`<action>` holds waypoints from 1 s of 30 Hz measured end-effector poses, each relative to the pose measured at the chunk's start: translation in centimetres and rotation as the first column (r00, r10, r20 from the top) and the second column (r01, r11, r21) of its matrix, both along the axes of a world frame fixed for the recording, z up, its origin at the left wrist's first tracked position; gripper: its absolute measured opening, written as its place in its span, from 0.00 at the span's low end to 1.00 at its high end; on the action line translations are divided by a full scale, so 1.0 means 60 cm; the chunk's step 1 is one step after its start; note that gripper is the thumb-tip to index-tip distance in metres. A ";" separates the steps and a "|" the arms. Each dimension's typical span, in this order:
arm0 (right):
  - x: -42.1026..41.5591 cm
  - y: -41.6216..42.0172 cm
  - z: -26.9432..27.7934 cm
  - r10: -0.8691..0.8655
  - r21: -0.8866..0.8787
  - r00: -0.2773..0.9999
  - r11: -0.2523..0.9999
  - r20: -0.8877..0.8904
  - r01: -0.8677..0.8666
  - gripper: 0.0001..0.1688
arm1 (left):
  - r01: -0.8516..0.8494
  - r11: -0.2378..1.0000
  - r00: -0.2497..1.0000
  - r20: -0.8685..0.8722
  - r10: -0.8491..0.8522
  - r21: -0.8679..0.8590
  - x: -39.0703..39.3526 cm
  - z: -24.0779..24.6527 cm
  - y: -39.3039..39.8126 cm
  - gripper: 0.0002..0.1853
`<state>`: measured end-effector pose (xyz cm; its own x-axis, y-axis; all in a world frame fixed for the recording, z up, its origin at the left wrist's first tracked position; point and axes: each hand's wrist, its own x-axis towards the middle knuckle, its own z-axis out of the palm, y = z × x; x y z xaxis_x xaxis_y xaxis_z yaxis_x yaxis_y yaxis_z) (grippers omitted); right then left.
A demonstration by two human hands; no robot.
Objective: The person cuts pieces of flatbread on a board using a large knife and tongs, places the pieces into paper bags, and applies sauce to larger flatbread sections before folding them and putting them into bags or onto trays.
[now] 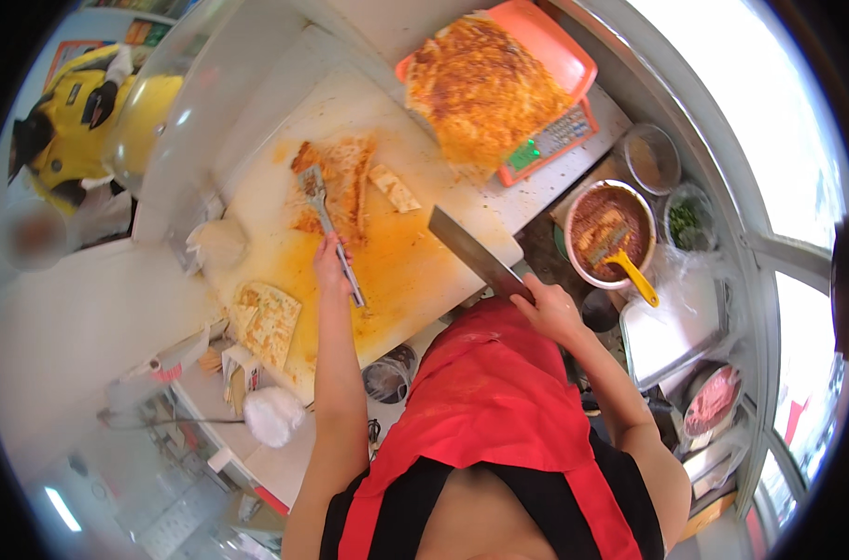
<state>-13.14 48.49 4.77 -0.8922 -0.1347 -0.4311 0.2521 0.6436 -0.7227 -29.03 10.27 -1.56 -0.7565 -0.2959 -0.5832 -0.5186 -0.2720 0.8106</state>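
Observation:
My left hand (331,260) is closed around a long metal serving utensil (317,198) with a slotted, flat head. That head rests on a folded, sauce-covered flatbread (351,178) lying on a stained cutting board (403,280). Beside the flatbread is a small cut strip of it (394,188). In my right hand (552,306) is a cleaver (473,252), its broad blade reaching over the board's right side, apart from the bread. A large sauced flatbread (484,91) covers much of an orange weighing scale (561,49) at the back.
On the right stands a bowl of red sauce (582,220) holding a yellow-handled brush (634,276). Chopped greens (683,220) fill a nearby container. At left lie another flatbread piece (267,322) and a paper bag (218,243). Beyond a clear screen is a person in yellow (67,98).

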 end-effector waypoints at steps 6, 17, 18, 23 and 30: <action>0.000 0.000 -0.012 -0.029 -0.009 0.998 1.000 -0.050 0.029 0.15 | 0.143 0.989 0.974 -0.183 -0.136 0.027 0.017 0.134 0.108 0.15; -0.007 0.002 0.022 0.052 0.028 0.999 0.998 0.005 -0.052 0.15 | 0.579 0.803 0.813 -0.025 -0.582 0.141 0.051 0.157 0.250 0.12; -0.002 0.007 0.023 0.052 0.012 0.999 0.999 0.008 -0.052 0.16 | 0.538 0.827 0.840 -0.028 -0.541 0.163 0.063 0.153 0.237 0.12; 0.021 0.037 0.041 0.010 0.047 0.999 0.999 0.047 -0.013 0.16 | 0.294 0.932 0.955 -0.024 -0.296 0.213 0.105 0.132 0.156 0.12; 0.019 0.076 0.073 -0.105 0.038 0.992 0.993 -0.071 0.108 0.16 | 0.239 0.946 0.969 0.002 -0.245 0.221 0.134 0.085 0.112 0.17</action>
